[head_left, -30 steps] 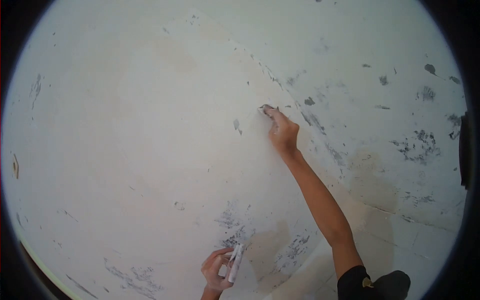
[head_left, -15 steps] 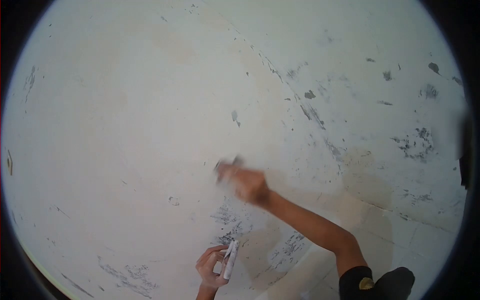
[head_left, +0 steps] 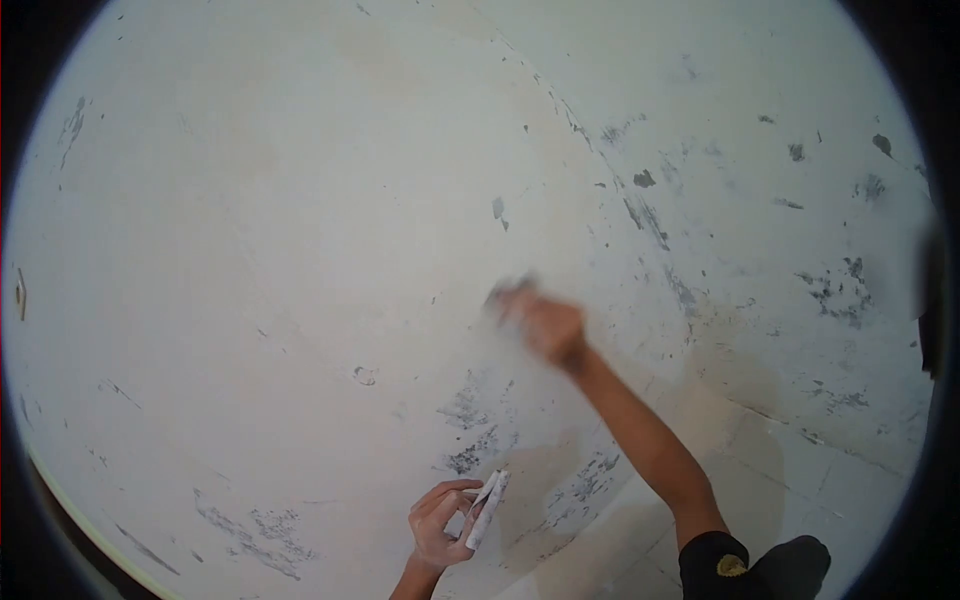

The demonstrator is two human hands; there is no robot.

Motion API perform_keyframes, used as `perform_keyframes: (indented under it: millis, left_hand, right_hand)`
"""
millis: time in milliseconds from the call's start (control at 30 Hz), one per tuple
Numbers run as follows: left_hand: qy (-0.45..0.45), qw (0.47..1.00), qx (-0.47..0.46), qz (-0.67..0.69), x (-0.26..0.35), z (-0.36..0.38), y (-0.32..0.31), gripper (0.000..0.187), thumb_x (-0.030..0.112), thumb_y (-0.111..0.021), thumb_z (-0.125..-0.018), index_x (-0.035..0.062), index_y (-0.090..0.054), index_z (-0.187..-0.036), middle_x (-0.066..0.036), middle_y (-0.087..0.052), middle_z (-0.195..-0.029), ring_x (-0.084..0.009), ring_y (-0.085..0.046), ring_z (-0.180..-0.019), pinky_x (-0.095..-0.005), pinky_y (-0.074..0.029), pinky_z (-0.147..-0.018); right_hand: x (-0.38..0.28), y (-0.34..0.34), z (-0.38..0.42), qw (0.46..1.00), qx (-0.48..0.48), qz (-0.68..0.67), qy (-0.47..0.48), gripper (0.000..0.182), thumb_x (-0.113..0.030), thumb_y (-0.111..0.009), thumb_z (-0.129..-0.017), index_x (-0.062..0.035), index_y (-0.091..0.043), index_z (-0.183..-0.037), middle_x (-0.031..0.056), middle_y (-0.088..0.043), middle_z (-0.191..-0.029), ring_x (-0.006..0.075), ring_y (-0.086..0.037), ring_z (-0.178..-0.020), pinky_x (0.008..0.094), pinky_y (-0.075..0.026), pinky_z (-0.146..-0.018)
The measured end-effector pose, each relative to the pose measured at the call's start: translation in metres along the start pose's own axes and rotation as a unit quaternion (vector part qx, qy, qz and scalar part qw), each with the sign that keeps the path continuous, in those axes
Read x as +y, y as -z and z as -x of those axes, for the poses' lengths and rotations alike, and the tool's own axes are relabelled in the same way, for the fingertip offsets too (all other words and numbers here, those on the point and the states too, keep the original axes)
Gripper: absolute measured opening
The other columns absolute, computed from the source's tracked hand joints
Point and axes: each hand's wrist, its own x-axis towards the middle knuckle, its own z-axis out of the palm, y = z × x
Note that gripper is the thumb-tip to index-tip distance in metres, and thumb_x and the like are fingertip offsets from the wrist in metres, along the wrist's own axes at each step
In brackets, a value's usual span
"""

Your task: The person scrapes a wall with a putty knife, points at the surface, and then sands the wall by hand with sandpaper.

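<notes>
Head view — right hand [head_left: 550, 325] outstretched, blurred, left hand [head_left: 438, 522] clasping whitish tool [head_left: 487, 512]

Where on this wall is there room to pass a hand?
Widest is the pale wall up and left of the right hand, bordered right by the cracked line. Crowded: below, around the left hand, its white-smeared tool and dark scuffs.

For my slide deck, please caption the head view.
Left hand holds a narrow white smudged object; right hand holds a blurred dark object before a white, grey-flecked wall.
</notes>
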Motion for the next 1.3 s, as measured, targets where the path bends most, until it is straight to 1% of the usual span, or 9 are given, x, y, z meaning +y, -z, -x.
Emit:
perform_keyframes:
  millis: [133,300,400,633,733,1033,1100,1200,1300]
  left_hand:
    - [0.011,1.0,0.007,0.011,0.008,0.0,0.006,0.014,-0.003,-0.071,-0.076,0.0023,-0.059,-0.07,-0.016,-0.073,-0.079,-0.0313,-0.075,-0.088,-0.0365,-0.058,-0.072]
    - [0.003,1.0,-0.009,0.021,-0.002,0.003,-0.003,0.013,0.003,-0.068,-0.081,-0.0004,-0.06,-0.072,-0.024,-0.074,-0.092,-0.0308,-0.074,-0.083,-0.0347,-0.057,-0.072]
    - [0.035,0.999,-0.015,0.023,-0.003,0.004,0.005,0.014,0.004,-0.069,-0.082,0.0,-0.06,-0.072,-0.024,-0.074,-0.093,-0.0303,-0.074,-0.082,-0.0345,-0.057,-0.073]
    - [0.049,0.997,-0.034,0.047,-0.006,0.012,-0.004,0.014,0.004,-0.069,-0.083,0.0004,-0.059,-0.074,-0.022,-0.074,-0.096,-0.0285,-0.074,-0.083,-0.0343,-0.057,-0.074]
    - [0.071,0.996,-0.05,0.034,-0.006,0.012,0.001,0.013,0.003,-0.069,-0.082,0.0001,-0.06,-0.074,-0.021,-0.074,-0.096,-0.0282,-0.074,-0.083,-0.0343,-0.057,-0.075]
    - [0.078,0.996,-0.041,0.026,-0.02,0.017,-0.003,0.008,-0.001,-0.07,-0.08,0.0004,-0.062,-0.078,-0.018,-0.074,-0.096,-0.0307,-0.073,-0.085,-0.0352,-0.057,-0.076]
    - [0.082,0.995,-0.045,0.025,-0.017,0.016,0.002,0.008,-0.001,-0.07,-0.08,0.0003,-0.063,-0.078,-0.018,-0.074,-0.096,-0.0309,-0.073,-0.085,-0.0354,-0.057,-0.076]
    - [0.073,0.996,-0.054,0.025,-0.015,0.018,0.002,0.009,-0.001,-0.071,-0.081,0.0001,-0.063,-0.079,-0.019,-0.074,-0.096,-0.0311,-0.073,-0.085,-0.0358,-0.057,-0.076]
    - [0.068,0.996,-0.058,0.021,-0.024,0.02,-0.005,0.009,0.0,-0.071,-0.082,0.0,-0.063,-0.08,-0.019,-0.074,-0.095,-0.0311,-0.073,-0.086,-0.0361,-0.057,-0.077]
  right_hand:
    - [-0.023,-0.012,-0.009,0.963,0.121,0.005,-0.241,0.037,0.014,-0.054,-0.079,-0.001,-0.071,-0.108,0.0138,-0.076,-0.108,0.0275,-0.076,-0.095,0.0373,-0.063,-0.082]
    - [-0.035,-0.002,0.012,0.995,-0.059,-0.019,0.081,0.036,0.009,-0.059,-0.08,-0.0078,-0.073,-0.109,0.0089,-0.077,-0.105,0.0202,-0.077,-0.091,0.0343,-0.063,-0.082]
    - [0.015,0.008,0.0,0.97,0.087,0.032,-0.224,0.037,0.009,-0.059,-0.076,-0.0067,-0.073,-0.106,0.0087,-0.078,-0.102,0.0211,-0.074,-0.068,0.0327,-0.058,-0.057]
    - [-0.045,-0.006,0.035,0.996,-0.04,-0.024,0.071,0.033,0.01,-0.058,-0.077,-0.0053,-0.074,-0.101,0.0114,-0.077,-0.105,0.0193,-0.077,-0.088,0.0334,-0.064,-0.079]
    - [0.01,0.008,0.029,0.969,0.053,0.088,-0.226,0.047,0.011,-0.06,-0.073,-0.0065,-0.074,-0.114,0.0125,-0.077,-0.105,0.0171,-0.072,-0.066,0.0297,-0.058,-0.056]
    - [-0.048,-0.011,0.04,0.999,-0.02,-0.026,0.043,0.027,0.012,-0.056,-0.072,-0.0001,-0.072,-0.091,0.0161,-0.077,-0.101,0.0176,-0.075,-0.073,0.0312,-0.06,-0.067]
    - [-0.012,-0.013,0.038,0.962,0.124,0.001,-0.242,0.04,0.009,-0.06,-0.074,-0.0051,-0.073,-0.109,0.0111,-0.077,-0.101,0.0206,-0.076,-0.079,0.0291,-0.059,-0.062]
    - [-0.06,-0.027,0.036,0.957,0.105,0.019,-0.27,0.034,0.01,-0.058,-0.075,-0.0052,-0.073,-0.102,0.0125,-0.077,-0.102,0.0207,-0.076,-0.082,0.0305,-0.06,-0.064]
    - [-0.093,-0.025,0.064,0.999,-0.001,-0.011,-0.031,0.029,0.006,-0.059,-0.077,-0.0081,-0.073,-0.098,0.0111,-0.077,-0.105,0.0211,-0.077,-0.085,0.0341,-0.062,-0.074]
